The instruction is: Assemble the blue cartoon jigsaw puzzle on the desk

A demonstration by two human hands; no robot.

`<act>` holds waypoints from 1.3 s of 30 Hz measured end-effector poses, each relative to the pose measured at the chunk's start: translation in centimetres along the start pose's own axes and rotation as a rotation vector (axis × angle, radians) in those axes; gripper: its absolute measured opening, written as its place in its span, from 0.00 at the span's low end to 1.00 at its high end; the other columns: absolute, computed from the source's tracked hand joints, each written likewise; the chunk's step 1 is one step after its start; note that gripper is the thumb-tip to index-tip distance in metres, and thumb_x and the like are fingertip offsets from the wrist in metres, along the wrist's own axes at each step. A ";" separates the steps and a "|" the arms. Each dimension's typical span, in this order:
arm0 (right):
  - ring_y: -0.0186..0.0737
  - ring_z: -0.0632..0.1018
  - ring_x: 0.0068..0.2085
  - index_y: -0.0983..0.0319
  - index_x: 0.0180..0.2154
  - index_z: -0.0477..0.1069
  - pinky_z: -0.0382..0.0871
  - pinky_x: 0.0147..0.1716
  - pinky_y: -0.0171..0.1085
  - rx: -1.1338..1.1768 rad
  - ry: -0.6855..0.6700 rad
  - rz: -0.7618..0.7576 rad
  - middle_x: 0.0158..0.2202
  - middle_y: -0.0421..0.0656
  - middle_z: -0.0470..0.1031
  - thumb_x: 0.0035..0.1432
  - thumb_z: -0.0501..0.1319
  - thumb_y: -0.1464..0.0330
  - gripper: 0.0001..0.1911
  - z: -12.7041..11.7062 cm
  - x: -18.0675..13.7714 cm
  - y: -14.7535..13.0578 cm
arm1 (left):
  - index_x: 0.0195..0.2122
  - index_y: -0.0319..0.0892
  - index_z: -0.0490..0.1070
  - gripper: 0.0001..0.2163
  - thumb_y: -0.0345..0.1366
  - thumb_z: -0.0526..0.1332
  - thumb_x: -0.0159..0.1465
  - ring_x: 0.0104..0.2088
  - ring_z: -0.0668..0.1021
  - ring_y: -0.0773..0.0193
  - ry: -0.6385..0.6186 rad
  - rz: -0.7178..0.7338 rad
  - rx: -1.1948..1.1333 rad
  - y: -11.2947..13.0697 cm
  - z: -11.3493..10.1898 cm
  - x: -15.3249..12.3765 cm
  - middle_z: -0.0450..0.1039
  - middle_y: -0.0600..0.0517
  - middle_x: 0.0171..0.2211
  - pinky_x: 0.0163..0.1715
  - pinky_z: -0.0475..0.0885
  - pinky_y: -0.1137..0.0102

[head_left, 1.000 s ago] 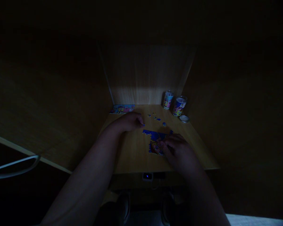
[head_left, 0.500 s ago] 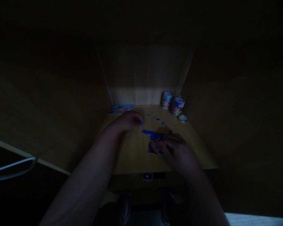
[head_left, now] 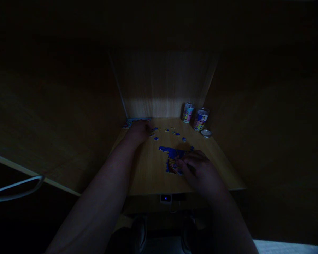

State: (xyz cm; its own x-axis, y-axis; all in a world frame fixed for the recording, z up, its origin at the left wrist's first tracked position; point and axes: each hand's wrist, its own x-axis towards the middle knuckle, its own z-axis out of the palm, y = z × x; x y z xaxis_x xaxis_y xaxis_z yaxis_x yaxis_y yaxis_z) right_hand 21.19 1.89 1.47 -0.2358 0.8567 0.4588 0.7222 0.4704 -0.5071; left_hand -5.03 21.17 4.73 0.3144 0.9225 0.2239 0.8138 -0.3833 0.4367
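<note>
Loose pieces (head_left: 156, 138) are lying just right of left hand (head_left: 139, 127); right hand (head_left: 200, 171) is touching assembled patch (head_left: 169, 151); both grips unreadable, too dark.

very dim | light only on back wall (head_left: 161, 102) | edges black

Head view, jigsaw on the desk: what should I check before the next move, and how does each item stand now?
1. Assembled puzzle section flat on the desk: ok.
2. Right hand on that section's near right part: ok, fingers rest on it.
3. Left hand at the loose pieces near the far left corner: ok; whether it grips one, cannot tell.
4. Reference picture readable: not ok, the left hand covers most of it.
5. Far tin, near tin and lid apart from both hands: ok.
6. Light enough to judge piece shapes: not ok, very dim.
</note>
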 end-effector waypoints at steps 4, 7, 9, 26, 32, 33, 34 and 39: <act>0.45 0.82 0.44 0.55 0.36 0.80 0.71 0.53 0.48 0.038 -0.011 -0.051 0.40 0.40 0.86 0.77 0.61 0.66 0.14 0.1 0.0 -0.1 | 0.47 0.42 0.85 0.11 0.32 0.62 0.71 0.51 0.82 0.49 -0.027 0.160 -0.034 1.5 0.8 -0.1 0.84 0.41 0.49 0.57 0.74 0.57; 0.44 0.83 0.45 0.55 0.35 0.79 0.71 0.54 0.48 0.053 -0.018 -0.070 0.41 0.40 0.86 0.77 0.62 0.66 0.14 0.1 0.0 0.0 | 0.56 0.48 0.83 0.16 0.31 0.60 0.73 0.61 0.78 0.53 -0.114 0.350 -0.061 3.5 2.4 -0.7 0.81 0.46 0.58 0.66 0.69 0.59; 0.44 0.83 0.44 0.55 0.35 0.79 0.71 0.54 0.48 0.055 -0.020 -0.075 0.40 0.40 0.86 0.77 0.61 0.67 0.14 0.2 0.1 0.0 | 0.63 0.55 0.80 0.19 0.34 0.60 0.74 0.68 0.72 0.54 -0.165 0.440 -0.065 4.8 3.8 -1.3 0.76 0.51 0.66 0.71 0.63 0.58; 0.45 0.82 0.43 0.57 0.36 0.79 0.72 0.52 0.48 0.028 -0.034 -0.066 0.39 0.41 0.85 0.76 0.62 0.67 0.13 0.0 0.0 -0.1 | 0.36 0.43 0.84 0.09 0.25 0.64 0.67 0.44 0.83 0.56 -0.194 0.457 0.039 1.8 2.1 0.1 0.85 0.48 0.40 0.52 0.74 0.61; 0.45 0.82 0.44 0.56 0.37 0.80 0.72 0.52 0.48 0.028 -0.025 -0.062 0.40 0.41 0.86 0.76 0.62 0.66 0.12 0.1 0.0 0.0 | 0.39 0.45 0.85 0.08 0.26 0.67 0.65 0.47 0.83 0.57 -0.181 0.399 0.074 1.4 1.7 -0.1 0.84 0.49 0.42 0.54 0.72 0.64; 0.46 0.82 0.44 0.56 0.37 0.80 0.72 0.53 0.48 0.024 -0.024 -0.064 0.40 0.42 0.86 0.76 0.62 0.66 0.12 0.1 0.0 0.0 | 0.41 0.44 0.84 0.07 0.27 0.68 0.66 0.49 0.83 0.56 -0.168 0.379 0.088 1.4 1.7 -0.2 0.84 0.49 0.44 0.54 0.72 0.63; 0.46 0.82 0.45 0.56 0.37 0.80 0.72 0.53 0.48 0.020 -0.022 -0.065 0.40 0.42 0.86 0.76 0.63 0.66 0.12 0.2 0.0 0.0 | 0.41 0.44 0.84 0.06 0.29 0.68 0.66 0.49 0.82 0.55 -0.160 0.360 0.102 1.5 1.6 -0.3 0.84 0.48 0.44 0.55 0.72 0.63; 0.45 0.83 0.45 0.56 0.37 0.80 0.72 0.52 0.47 0.028 -0.017 -0.068 0.40 0.41 0.86 0.76 0.62 0.67 0.12 0.3 0.0 0.1 | 0.38 0.43 0.84 0.03 0.30 0.70 0.65 0.47 0.83 0.55 -0.210 0.302 0.174 2.4 0.8 -0.6 0.83 0.47 0.42 0.53 0.73 0.64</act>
State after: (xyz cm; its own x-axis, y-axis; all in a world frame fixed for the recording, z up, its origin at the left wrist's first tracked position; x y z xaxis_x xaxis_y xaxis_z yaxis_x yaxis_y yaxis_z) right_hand 21.09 2.03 1.25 -0.2947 0.8258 0.4809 0.6858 0.5332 -0.4954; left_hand -2.86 19.76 4.93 0.6306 0.7654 0.1286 0.7342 -0.6420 0.2209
